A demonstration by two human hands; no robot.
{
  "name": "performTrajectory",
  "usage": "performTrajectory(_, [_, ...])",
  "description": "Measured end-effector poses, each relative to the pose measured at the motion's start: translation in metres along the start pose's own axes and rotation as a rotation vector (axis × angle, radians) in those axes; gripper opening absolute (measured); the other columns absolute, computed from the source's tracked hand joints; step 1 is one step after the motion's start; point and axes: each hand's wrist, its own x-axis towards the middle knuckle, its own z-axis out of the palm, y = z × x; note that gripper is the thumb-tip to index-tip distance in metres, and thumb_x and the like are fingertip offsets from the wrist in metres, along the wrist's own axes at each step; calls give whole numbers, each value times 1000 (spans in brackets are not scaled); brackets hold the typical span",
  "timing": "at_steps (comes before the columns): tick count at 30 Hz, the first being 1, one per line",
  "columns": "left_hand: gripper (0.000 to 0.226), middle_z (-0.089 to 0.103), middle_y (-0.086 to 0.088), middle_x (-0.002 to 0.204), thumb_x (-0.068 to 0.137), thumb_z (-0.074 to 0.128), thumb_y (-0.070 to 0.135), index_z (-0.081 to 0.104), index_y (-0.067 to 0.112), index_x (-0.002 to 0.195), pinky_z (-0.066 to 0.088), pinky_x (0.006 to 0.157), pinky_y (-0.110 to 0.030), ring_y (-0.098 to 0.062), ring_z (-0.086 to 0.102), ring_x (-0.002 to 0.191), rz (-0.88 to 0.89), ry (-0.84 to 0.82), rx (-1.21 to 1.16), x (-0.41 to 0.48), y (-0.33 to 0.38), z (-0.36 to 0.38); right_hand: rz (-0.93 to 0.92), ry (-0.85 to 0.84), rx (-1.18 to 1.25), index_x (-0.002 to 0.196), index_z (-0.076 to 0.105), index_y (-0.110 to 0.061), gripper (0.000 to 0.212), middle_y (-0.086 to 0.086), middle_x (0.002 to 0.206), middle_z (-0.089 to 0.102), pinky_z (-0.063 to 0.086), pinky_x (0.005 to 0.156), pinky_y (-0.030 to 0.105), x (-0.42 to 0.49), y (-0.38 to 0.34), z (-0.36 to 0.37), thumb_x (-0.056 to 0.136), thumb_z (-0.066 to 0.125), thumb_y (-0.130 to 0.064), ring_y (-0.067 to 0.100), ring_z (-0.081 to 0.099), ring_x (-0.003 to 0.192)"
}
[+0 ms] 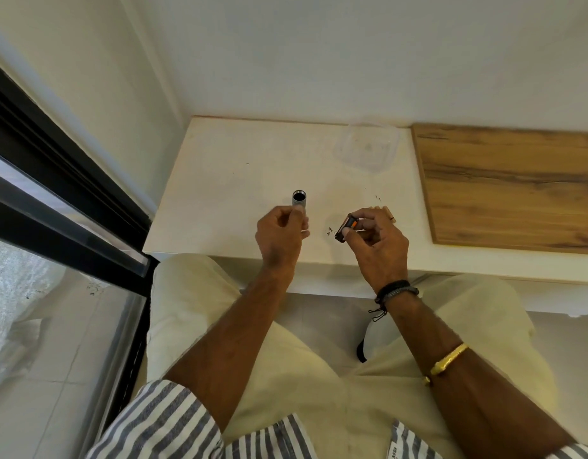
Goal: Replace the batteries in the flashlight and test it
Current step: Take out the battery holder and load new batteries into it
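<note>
Far left of frame: black window frame (64,180), floor visible through the glass. White table (220,180) fills the centre.

Left hand (279,235) at centre, fingers curled round the flashlight tube (299,203). The tube is silver and held upright over the table, with its open dark end facing up and clear of the fingers.

Just right of it, a few dark specks (330,230) lie on the table.

Right hand (377,241) pinches a small black-and-orange battery carrier (345,228) between thumb and fingertips, tilted and held apart from the tube. Can't tell if there are cells in it. Tan cylindrical ends (388,213) poke out behind the right hand's knuckles, likely loose batteries but mostly hidden.

Upper right of centre: clear plastic container (365,149) on the table near the wall. Far right: wooden board (511,187) lying flat on the table.
</note>
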Motion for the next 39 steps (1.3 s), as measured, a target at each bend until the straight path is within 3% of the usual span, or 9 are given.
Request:
performTrajectory(2, [14, 72, 2, 78, 87, 71, 30, 66, 17, 88, 59, 64, -31, -14, 70, 70, 133, 121, 122, 6, -2, -2, 20, 3, 38, 104, 69, -26, 25, -24, 87, 71, 64, 73, 32, 1, -1, -1, 85, 78, -13, 4, 72, 81])
performTrajectory(5, [38, 65, 5, 93, 80, 78, 39, 60, 20, 108, 49, 66, -19, -7, 61, 80, 257, 149, 267, 15, -6, -1, 106, 5, 169, 98, 70, -32, 27, -9, 84, 76, 63, 77, 50, 3, -1, -4, 85, 76, -9, 19, 74, 84])
performTrajectory(8, [67, 57, 1, 123, 78, 80, 38, 50, 21, 135, 50, 85, -23, -11, 56, 106, 255, 47, 403, 26, -13, 2, 158, 0, 280, 99, 70, -23, 26, -10, 81, 76, 58, 87, 61, 3, 0, -6, 86, 73, -1, 20, 73, 85])
performTrajectory(11, [68, 53, -3, 138, 84, 76, 33, 46, 18, 143, 44, 101, -30, -16, 51, 124, 205, -51, 422, 31, -21, 7, 188, -21, 302, 101, 70, -23, 25, -7, 83, 76, 56, 94, 59, 4, 0, -7, 88, 70, -2, 25, 74, 94])
performTrajectory(17, [31, 67, -5, 118, 93, 65, 26, 64, 12, 121, 50, 94, -37, -22, 61, 107, 220, -84, 453, 31, -24, 12, 232, -62, 343, 119, 67, -22, 26, 3, 105, 70, 65, 74, 43, 2, 2, -4, 99, 61, -9, 26, 77, 92])
performTrajectory(23, [30, 71, -1, 114, 94, 65, 26, 63, 15, 122, 48, 86, -25, -14, 63, 101, 390, -209, 554, 16, -17, 8, 239, 9, 375, 120, 65, -15, 27, 1, 95, 70, 65, 71, 41, 6, 1, -4, 95, 67, -6, 25, 74, 85])
performTrajectory(27, [25, 70, -1, 104, 94, 63, 28, 63, 17, 117, 49, 77, -32, -19, 60, 92, 497, -295, 707, 5, -15, 2, 272, 62, 459, 102, 71, -2, 15, -2, 97, 72, 64, 81, 48, 8, 2, -4, 87, 75, 0, 27, 73, 87])
performTrajectory(34, [31, 63, -6, 106, 95, 62, 29, 60, 17, 124, 44, 79, -34, -22, 50, 97, 600, -324, 903, -6, -14, -3, 202, 23, 425, 104, 73, 2, 22, -5, 93, 72, 61, 88, 49, 5, 1, -7, 84, 69, 11, 32, 71, 105])
performTrajectory(39, [31, 62, -5, 108, 96, 61, 28, 59, 19, 126, 43, 83, -34, -22, 49, 99, 610, -348, 981, -8, -11, -2, 143, 53, 415, 108, 72, -3, 23, 19, 98, 70, 63, 78, 46, 5, 4, -13, 87, 69, 7, 24, 71, 88])
